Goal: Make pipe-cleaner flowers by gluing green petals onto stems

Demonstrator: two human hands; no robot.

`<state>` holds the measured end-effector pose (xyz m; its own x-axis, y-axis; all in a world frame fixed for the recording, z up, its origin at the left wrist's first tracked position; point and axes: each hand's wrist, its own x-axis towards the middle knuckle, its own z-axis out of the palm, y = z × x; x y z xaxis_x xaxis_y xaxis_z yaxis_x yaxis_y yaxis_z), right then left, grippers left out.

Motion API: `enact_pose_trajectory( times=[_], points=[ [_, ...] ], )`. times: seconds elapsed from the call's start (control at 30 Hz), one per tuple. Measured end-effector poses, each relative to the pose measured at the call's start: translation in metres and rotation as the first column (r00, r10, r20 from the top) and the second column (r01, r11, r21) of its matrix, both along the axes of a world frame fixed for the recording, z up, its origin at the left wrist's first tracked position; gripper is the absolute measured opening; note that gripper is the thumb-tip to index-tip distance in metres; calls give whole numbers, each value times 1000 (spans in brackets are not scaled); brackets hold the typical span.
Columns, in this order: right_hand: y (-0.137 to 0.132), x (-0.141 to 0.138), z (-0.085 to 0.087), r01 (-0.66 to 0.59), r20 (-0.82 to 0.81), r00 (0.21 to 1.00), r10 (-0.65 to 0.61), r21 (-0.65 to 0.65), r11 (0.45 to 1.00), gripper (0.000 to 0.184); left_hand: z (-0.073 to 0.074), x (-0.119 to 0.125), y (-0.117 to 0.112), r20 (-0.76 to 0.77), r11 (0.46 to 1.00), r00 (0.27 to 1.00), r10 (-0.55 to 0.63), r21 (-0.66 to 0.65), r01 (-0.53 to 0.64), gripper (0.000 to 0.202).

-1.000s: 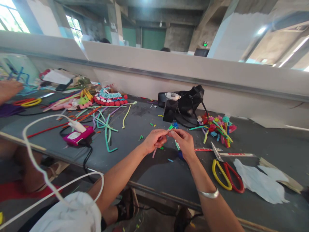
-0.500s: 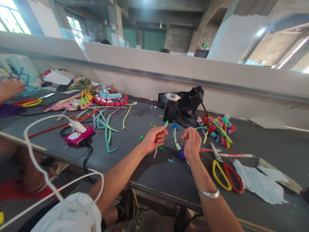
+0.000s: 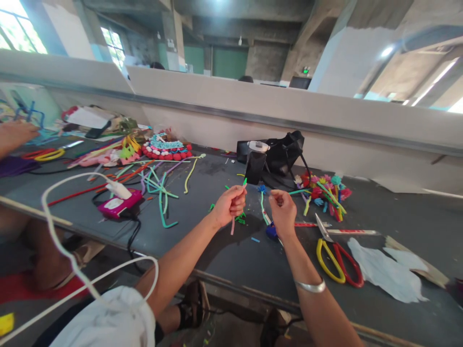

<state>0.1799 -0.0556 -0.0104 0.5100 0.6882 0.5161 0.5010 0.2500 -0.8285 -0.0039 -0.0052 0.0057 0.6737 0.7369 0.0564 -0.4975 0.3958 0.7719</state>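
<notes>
My left hand [image 3: 228,205] is closed round a thin pink pipe cleaner [image 3: 232,225] with a green tip that sticks up above my fingers. My right hand [image 3: 282,211] hovers a short way to its right, fingers pinched together; what they hold is too small to make out. Below my right hand on the dark table [image 3: 217,250] lie a green stem with a blue flower [image 3: 262,195] and a small blue piece [image 3: 271,233]. Small cut scraps lie around both hands.
Yellow and red scissors [image 3: 338,258] and a ruler [image 3: 347,232] lie right of my hands, beside white paper [image 3: 388,272]. A heap of coloured flowers [image 3: 323,190], a black bag [image 3: 284,154] and a phone [image 3: 254,167] stand behind. Loose pipe cleaners [image 3: 159,185] and a pink box [image 3: 117,205] lie left. Another person's hand [image 3: 14,135] is at far left.
My hands were together at the green tip; they have parted. My right hand drew back to the right, and my left hand lifted the pink pipe cleaner slightly.
</notes>
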Motion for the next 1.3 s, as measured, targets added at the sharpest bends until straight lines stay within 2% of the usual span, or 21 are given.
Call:
enact_pose_trajectory(
  times=[0.13,0.27,0.33,0.43,0.5,0.6,0.7,0.83,0.93,1.0,1.1,1.2,1.3],
  points=[
    [3,1,-1,-80,45,996,83,-54,995,40,-2,3,0,-42,1000,999,21,24,-20,17],
    [0,-12,6,-298,86,948,308,-115,948,53,-2,3,-3,-101,997,995,-22,73,29,21],
    [-3,-21,10,-420,72,898,434,-157,894,51,-1,2,-5,-136,992,989,-50,107,65,23],
    [-5,-24,13,-517,28,846,533,-204,831,31,-1,1,-5,-143,991,989,-31,128,49,23],
    [-6,-16,14,-496,-8,863,506,-206,843,21,-1,2,-3,-127,995,992,11,103,2,23],
    [-5,11,20,-361,-74,932,354,-146,921,26,-1,3,0,-107,995,990,93,40,-89,22],
    [-2,49,30,-188,-150,973,178,-56,981,32,-2,2,3,-87,986,983,164,17,-163,21],
    [0,100,37,22,-235,972,-18,15,1000,35,-3,0,4,-66,975,973,223,20,-222,21],
    [-6,124,33,92,-227,969,-96,-29,995,29,-4,1,4,-63,976,974,217,24,-216,21],
    [-9,128,28,63,-176,981,-81,-105,992,26,-5,2,4,-70,980,977,200,27,-198,21],
    [-3,117,17,-46,-51,998,34,-255,966,17,-5,3,5,-77,980,977,199,31,-197,21],
    [16,92,5,-145,79,978,193,-405,903,12,-4,2,5,-74,979,976,204,32,-202,20],
    [38,67,-5,-188,166,932,322,-539,821,21,-5,1,5,-86,985,982,169,37,-166,20]
  ],
)
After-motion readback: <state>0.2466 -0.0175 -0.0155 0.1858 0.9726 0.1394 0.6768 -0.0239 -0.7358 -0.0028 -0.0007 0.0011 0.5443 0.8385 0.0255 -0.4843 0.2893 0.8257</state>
